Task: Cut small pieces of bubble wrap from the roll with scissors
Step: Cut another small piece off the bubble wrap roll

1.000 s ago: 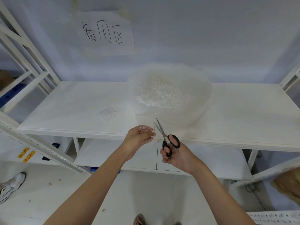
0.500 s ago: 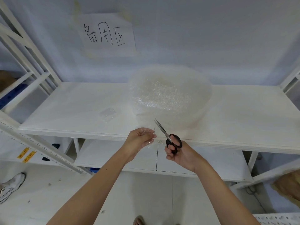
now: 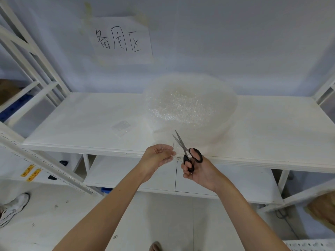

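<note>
I read this as mid-cut. The bubble wrap roll (image 3: pixel 190 107) sits flat on the white shelf (image 3: pixel 81 124), toward its back, and I take it as my landmark. A loose tail of wrap (image 3: pixel 176 147) comes off the near side of the roll and runs to the shelf's front edge.

My left hand (image 3: pixel 157 156) is just in front of the roll, at the shelf edge, its fingers curled round the end of that tail and pinching it. My right hand (image 3: pixel 197 171), in front of the roll and slightly to the right, grips the black-handled scissors (image 3: pixel 187 151), fingers through the loops. The blades stand a little apart, tips pointing up toward the roll's near side, right beside the pinched tail; whether the wrap lies between them I cannot tell, it is too clear to see.

One cut piece (image 3: pixel 121 126) already lies on the shelf, left of the roll and well apart from it.

Next, I judge, the blades need to close across the tail while the left hand keeps it taut, otherwise the soft film may fold rather than shear.
</note>
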`<state>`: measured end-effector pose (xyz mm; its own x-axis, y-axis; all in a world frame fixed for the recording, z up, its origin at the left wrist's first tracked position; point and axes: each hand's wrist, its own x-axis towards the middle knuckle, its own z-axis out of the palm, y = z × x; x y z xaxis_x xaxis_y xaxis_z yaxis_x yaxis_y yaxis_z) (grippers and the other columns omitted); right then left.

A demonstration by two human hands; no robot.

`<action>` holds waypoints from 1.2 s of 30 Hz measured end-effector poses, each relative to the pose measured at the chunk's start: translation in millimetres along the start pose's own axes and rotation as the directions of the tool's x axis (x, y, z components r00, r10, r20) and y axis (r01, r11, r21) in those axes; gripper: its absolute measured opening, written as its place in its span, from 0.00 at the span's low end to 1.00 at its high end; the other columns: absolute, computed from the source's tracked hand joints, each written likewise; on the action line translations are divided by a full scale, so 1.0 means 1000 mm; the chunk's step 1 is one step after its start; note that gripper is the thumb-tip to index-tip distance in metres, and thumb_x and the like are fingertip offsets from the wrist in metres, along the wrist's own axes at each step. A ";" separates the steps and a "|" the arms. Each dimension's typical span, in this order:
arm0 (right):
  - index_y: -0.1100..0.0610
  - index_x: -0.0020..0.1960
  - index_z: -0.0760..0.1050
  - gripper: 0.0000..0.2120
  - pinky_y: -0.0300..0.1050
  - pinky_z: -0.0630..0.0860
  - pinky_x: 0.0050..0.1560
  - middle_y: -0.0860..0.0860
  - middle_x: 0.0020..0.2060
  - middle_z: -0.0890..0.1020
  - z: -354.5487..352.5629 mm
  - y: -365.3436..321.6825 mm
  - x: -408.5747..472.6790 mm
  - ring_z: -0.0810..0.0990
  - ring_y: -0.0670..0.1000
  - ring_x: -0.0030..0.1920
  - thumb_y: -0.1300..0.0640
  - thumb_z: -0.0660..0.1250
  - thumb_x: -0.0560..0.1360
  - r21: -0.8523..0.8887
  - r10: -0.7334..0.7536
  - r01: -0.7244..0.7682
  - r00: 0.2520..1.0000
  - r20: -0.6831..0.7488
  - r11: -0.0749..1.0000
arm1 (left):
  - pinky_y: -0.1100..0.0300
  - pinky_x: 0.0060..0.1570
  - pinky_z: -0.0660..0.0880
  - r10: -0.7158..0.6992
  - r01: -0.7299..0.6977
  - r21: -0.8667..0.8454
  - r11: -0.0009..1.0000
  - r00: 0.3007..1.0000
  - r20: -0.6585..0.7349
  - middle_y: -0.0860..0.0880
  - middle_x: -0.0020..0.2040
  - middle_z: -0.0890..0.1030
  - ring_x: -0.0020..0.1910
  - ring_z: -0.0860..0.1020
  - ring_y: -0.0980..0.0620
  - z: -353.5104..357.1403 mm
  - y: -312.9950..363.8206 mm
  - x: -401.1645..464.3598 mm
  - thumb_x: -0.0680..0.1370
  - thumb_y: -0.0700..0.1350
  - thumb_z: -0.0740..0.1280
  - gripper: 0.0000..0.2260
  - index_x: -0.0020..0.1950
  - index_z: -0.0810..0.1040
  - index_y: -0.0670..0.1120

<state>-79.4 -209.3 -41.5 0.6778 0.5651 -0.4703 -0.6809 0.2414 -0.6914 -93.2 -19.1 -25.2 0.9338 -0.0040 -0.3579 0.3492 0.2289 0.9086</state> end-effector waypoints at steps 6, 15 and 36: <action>0.56 0.36 0.65 0.16 0.44 0.65 0.37 0.51 0.29 0.66 0.004 -0.003 -0.003 0.63 0.51 0.30 0.49 0.69 0.70 0.031 -0.046 0.048 0.997 -0.067 0.998 | 0.65 0.47 0.78 0.010 -0.010 0.007 1.000 1.000 0.003 0.42 0.45 0.85 0.45 0.83 0.52 -0.002 0.003 -0.001 0.76 0.35 0.69 0.04 0.50 0.81 0.40; 0.57 0.30 0.67 0.18 0.43 0.68 0.36 0.53 0.30 0.66 0.001 0.001 -0.005 0.63 0.51 0.30 0.47 0.67 0.71 -0.017 -0.035 0.034 0.998 -0.044 0.999 | 0.67 0.45 0.78 0.009 -0.009 0.013 1.000 1.000 0.003 0.43 0.44 0.85 0.43 0.83 0.53 0.000 0.005 -0.002 0.76 0.35 0.70 0.05 0.51 0.80 0.39; 0.58 0.33 0.67 0.24 0.46 0.72 0.41 0.55 0.33 0.72 0.003 0.014 -0.005 0.69 0.53 0.32 0.38 0.66 0.69 -0.080 0.106 -0.103 0.994 0.036 0.991 | 0.65 0.47 0.79 0.076 -0.076 -0.001 0.997 0.996 -0.044 0.40 0.46 0.83 0.44 0.81 0.49 -0.006 0.018 -0.005 0.74 0.34 0.71 0.04 0.46 0.82 0.41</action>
<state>-92.6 -206.1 -46.9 0.5913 0.6154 -0.5212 -0.7227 0.1176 -0.6811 -92.3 -9.3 -8.5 0.9531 0.0564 -0.2973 0.2775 0.2291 0.9330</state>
